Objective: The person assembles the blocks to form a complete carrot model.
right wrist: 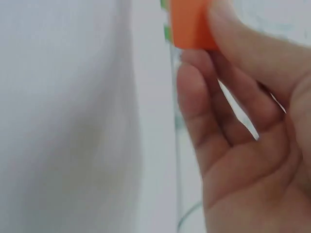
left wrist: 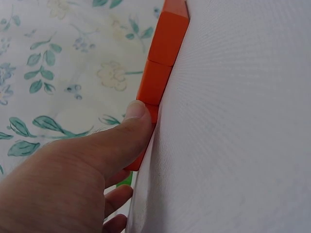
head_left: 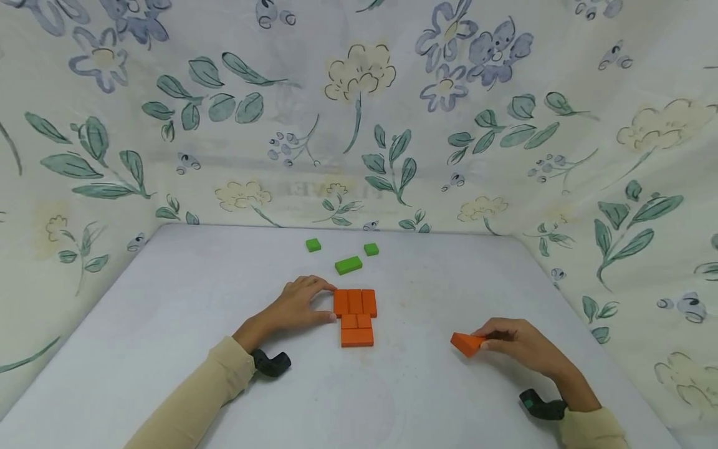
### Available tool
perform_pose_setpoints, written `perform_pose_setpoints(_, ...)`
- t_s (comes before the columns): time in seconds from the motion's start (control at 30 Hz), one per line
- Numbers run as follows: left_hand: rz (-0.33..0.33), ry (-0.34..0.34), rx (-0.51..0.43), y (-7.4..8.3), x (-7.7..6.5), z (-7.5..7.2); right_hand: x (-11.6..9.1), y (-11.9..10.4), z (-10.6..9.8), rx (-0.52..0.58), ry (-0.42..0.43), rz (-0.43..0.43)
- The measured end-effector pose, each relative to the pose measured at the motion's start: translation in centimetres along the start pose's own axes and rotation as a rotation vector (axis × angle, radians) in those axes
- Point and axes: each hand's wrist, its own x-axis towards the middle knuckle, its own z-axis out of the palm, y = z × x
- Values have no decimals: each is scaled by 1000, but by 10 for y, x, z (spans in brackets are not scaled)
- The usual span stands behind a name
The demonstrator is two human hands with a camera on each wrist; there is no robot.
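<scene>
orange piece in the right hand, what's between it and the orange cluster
Only bare white tabletop lies between the held orange piece and the orange cluster, as the head view shows.

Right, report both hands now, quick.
Left hand: against the orange blocks; pinching or just touching cannot be told.
Right hand: closed, pinching a separate orange block.

At the top of the right wrist view, an orange block (right wrist: 190, 24) is being pinched in the right hand (right wrist: 252, 165), with the thumb being pressed to its near face and its upper part being cut off by the picture's edge. Two green pieces (right wrist: 167, 34) are being mostly hidden behind the block's left side. A blurred white tabletop (right wrist: 63, 73) is being seen at left, while a thin green line (right wrist: 188, 213) is being shown on the pale backdrop (right wrist: 190, 182) beside the palm.
</scene>
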Motion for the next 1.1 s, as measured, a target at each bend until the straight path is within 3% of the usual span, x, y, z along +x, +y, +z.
perform_pose_setpoints(0.27, 3, -11, -6, -4, 1, 4, 22, -39, 20, -80, 57, -214)
perform_pose_setpoints(0.53, 3, -2, -16, -2, -2, 2, 53, -72, 41, -144, -26, -264)
perform_pose_setpoints(0.77, 12, -2, -16, -3, -3, 6, 73, -84, 61, -151, -66, -319)
perform_pose_setpoints(1.1, 14, 5, -6, 0, -1, -1, 94, -97, 80, -172, -107, -414)
